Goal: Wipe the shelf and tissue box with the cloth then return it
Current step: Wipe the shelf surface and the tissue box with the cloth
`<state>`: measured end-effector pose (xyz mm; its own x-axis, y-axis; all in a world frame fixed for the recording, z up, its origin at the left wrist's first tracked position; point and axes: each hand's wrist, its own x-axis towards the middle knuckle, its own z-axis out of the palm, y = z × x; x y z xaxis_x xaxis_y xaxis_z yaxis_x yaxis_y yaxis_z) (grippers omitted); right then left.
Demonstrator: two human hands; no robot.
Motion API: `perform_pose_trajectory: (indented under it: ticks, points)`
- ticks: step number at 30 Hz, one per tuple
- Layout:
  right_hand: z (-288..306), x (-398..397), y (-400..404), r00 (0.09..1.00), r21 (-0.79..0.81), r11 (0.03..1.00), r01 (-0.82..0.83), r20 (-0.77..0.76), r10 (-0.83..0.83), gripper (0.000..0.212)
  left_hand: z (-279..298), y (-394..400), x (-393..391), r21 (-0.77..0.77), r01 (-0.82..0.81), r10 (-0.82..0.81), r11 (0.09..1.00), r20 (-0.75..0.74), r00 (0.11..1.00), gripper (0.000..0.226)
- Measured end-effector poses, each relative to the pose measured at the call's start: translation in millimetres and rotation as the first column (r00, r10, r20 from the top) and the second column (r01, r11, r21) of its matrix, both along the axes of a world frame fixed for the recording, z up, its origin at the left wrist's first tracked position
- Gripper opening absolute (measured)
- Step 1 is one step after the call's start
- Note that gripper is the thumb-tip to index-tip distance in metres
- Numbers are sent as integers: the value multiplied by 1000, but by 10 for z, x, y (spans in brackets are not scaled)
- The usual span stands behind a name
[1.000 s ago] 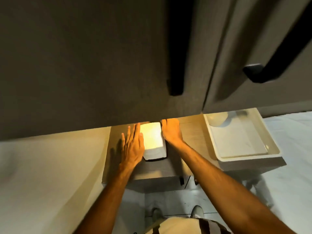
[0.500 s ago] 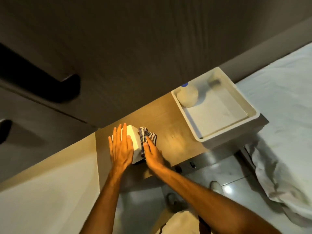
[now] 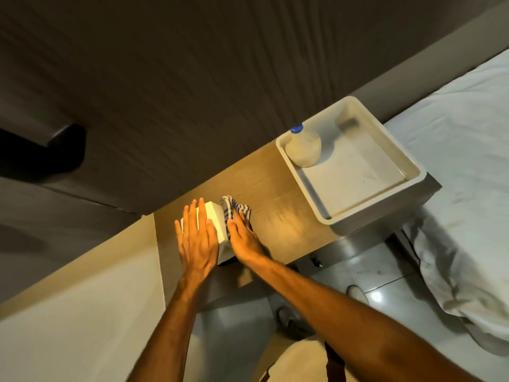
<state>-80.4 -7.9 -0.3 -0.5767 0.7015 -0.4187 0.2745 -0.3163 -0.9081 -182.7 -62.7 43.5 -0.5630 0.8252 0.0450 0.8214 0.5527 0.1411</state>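
A white tissue box [image 3: 216, 219] stands on the wooden shelf [image 3: 278, 210], lit warmly from above. My left hand [image 3: 197, 238] lies flat on the box's top and left side, fingers straight and together. My right hand [image 3: 243, 238] presses a striped cloth [image 3: 234, 209] against the right side of the box, where the box meets the shelf. Part of the cloth sticks out past my fingertips. The near end of the box is hidden behind my hands.
A white tray [image 3: 413, 172] sits on the shelf's right end with a blue-capped bottle [image 3: 303, 147] inside. A dark cabinet [image 3: 165, 92] overhangs the shelf. White bedding [image 3: 468, 161] lies to the right. Tiled floor and my shoes show below.
The view swung left and tilted since a second ago. My right hand, then bare-looking at the box's right side, now holds the striped cloth there. My left hand stays on the box.
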Motion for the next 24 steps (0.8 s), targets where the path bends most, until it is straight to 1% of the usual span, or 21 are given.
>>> perform_pose_trajectory:
  ticks: [2,4,6,7,8,9,10,12,15,17,19,20,22,23,24]
  points:
    - [-12,147,-238,1000,-14,1000,-22,-15,22,55,-2,4,-2,-2,18,-18,1000,-2,1000,66]
    - [67,222,-376,997,-9,1000,-18,-78,17,55,1,4,1,12,29,-29,1000,14,999,70]
    - [168,135,-281,986,8,999,53,-156,-51,54,-1,-1,-6,28,34,-35,999,38,999,80]
    - [191,47,-170,983,48,997,64,-178,-54,53,-7,-9,-10,28,39,-40,999,36,999,86]
    - [220,-44,-48,983,83,996,41,-183,-26,52,-14,-18,-16,26,38,-39,999,29,999,88]
    - [237,-118,69,985,72,997,8,-174,4,52,-25,-25,-19,29,28,-29,999,25,999,83]
    - [225,-175,168,986,26,1000,-12,-168,17,51,-35,-29,-21,34,16,-17,999,27,999,77]
    - [133,-191,257,991,-36,999,5,-134,-9,50,-49,-36,-17,34,4,-5,999,25,1000,69]
    - [29,-1,56,999,-44,999,27,-43,-29,52,-53,-28,-31,6,-11,11,1000,2,1000,62]
    - [-32,159,-183,1000,-55,998,-8,-27,6,53,-58,-20,-34,-3,-17,17,1000,-3,1000,61]
    - [17,270,-368,997,-50,998,-24,-75,20,53,-63,-20,-25,10,-17,17,1000,11,1000,62]
    - [89,282,-381,992,-47,999,-6,-124,0,52,-66,-22,-28,20,-16,16,1000,25,1000,64]
    - [255,232,-270,967,-81,996,46,-246,-65,51,-68,-32,-27,40,-10,7,999,64,998,73]
    - [304,179,-158,958,-66,996,54,-279,-70,50,-67,-35,-23,47,-4,0,999,75,997,77]
    - [341,119,-37,959,-29,999,32,-282,-39,49,-64,-38,-17,50,0,-3,999,71,997,80]
